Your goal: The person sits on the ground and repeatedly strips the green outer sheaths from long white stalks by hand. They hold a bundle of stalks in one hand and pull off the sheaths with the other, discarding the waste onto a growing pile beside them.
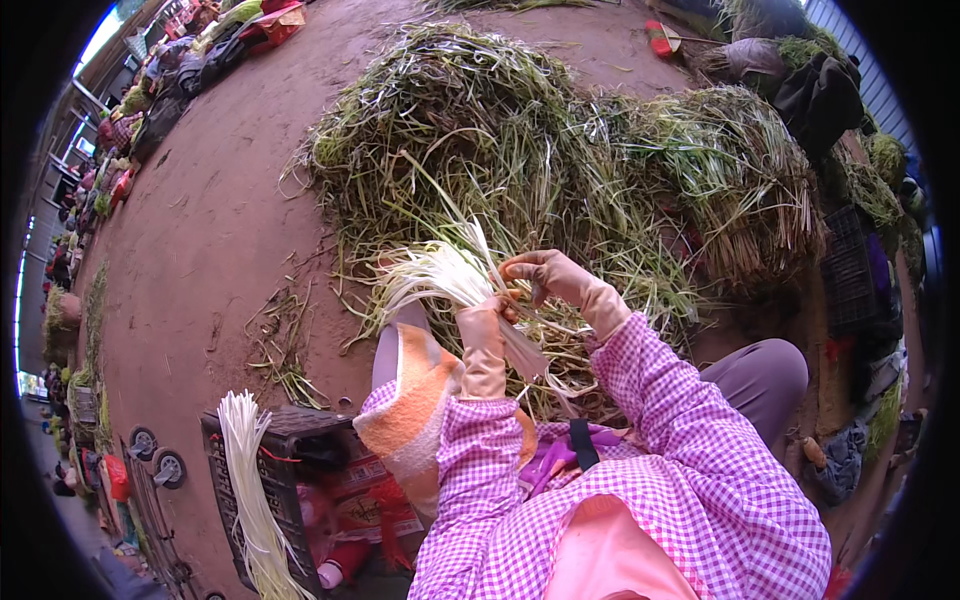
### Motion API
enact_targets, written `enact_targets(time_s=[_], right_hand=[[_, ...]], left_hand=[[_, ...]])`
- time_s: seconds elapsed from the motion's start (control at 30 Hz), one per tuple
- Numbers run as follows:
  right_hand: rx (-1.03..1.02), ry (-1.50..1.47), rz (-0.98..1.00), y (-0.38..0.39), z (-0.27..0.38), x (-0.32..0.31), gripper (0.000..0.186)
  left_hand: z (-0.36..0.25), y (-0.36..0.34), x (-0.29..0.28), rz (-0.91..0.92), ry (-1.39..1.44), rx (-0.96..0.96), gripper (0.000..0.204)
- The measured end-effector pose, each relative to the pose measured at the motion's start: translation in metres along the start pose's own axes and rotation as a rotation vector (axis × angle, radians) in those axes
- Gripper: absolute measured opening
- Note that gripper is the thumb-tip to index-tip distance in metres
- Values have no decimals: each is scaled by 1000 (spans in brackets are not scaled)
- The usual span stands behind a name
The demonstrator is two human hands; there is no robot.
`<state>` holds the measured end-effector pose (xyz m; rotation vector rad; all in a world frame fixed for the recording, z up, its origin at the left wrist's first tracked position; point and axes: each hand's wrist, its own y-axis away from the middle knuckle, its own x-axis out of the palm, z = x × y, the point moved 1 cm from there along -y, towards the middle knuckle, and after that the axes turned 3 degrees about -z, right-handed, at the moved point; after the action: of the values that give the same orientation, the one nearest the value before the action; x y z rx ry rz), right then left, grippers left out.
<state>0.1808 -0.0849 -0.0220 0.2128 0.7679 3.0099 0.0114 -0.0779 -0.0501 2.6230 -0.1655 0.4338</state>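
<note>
A bundle of blanched chives point(455, 275), white and pale yellow, fans out in front of me above my lap. My left hand point(487, 312), in a pale orange glove, is wrapped round the bundle. From the right, my right hand point(548, 275) reaches in with its fingers bent and pinched at a few chive stalks on the bundle's side; its fingertips are partly hidden. Beyond both hands rises a large heap of green and dry chives point(450, 140). An orange and white towel point(425, 365) lies over my left leg.
At lower left, a dark plastic crate point(225, 470) holds red packaging, with a sorted bundle of pale chives point(245, 470) on its edge. Loose trimmings point(290, 340) litter the brown floor. A cart with wheels point(170, 468) stands farther left. Another black crate point(850, 270) is at right.
</note>
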Motion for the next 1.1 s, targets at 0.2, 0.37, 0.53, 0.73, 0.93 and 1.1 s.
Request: enact_targets(time_s=[0.2, 0.37, 0.53, 0.73, 0.93, 1.1], right_hand=[[-96, -86, -238, 9, -4, 15, 15], [-139, -107, -296, 3, 6, -13, 15], [-53, -146, -330, -6, -4, -15, 16], [-30, -350, -274, -14, -32, 2, 11], [-29, -621, -495, -40, -6, -56, 13], [-146, -777, -571, -52, 43, -130, 15]], left_hand=[[22, -15, 0, -75, -412, -136, 11], [34, -20, 4, 102, -1193, -262, 27], [7, -5, -7, -82, -305, -192, 23], [5, 2, 16, -55, -156, -162, 13], [13, -1, 6, -76, -209, -177, 17], [12, -4, 2, -70, -281, -215, 15]])
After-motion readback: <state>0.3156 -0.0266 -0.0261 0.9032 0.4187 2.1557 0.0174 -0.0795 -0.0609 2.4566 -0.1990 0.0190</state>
